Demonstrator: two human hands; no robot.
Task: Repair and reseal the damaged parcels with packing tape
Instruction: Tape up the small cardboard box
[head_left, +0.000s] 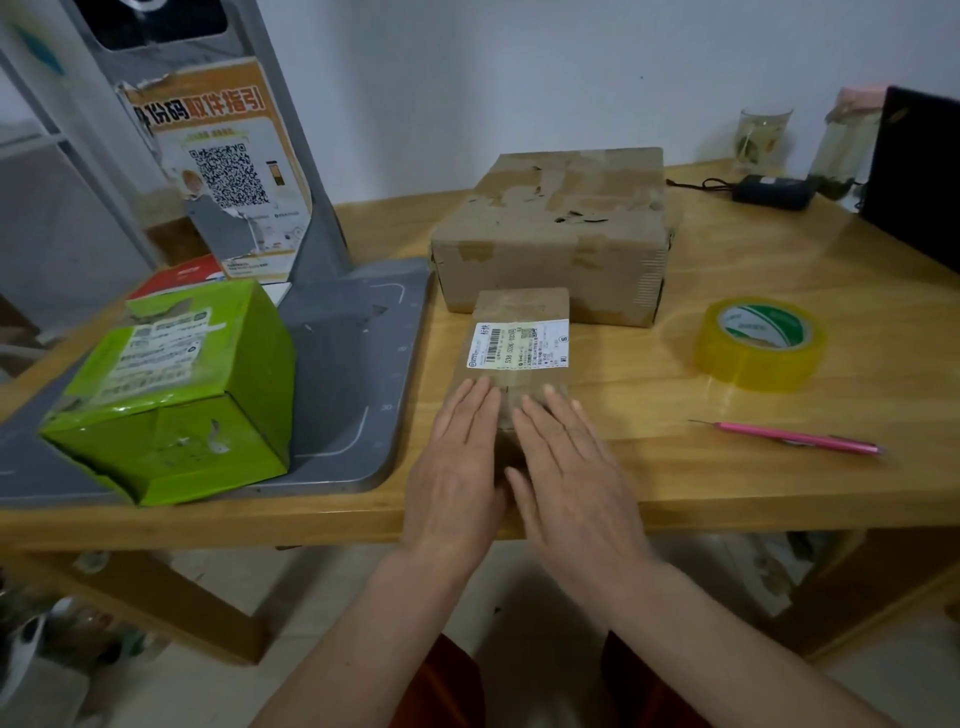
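- Left hand (457, 462) and right hand (569, 467): both flat, fingers straight, pressing side by side on the near end of the small parcel (519, 332); neither grips anything.
- Small parcel: near the table (675, 488) edge; likely light, stiff cardboard, best held by its long sides.
- Tape roll (759, 343), at 2 o'clock from the hands: slick film.
- Large parcel (556, 228), at 12 o'clock, touching the small one; green parcel (171, 389), at 9 o'clock, dented.
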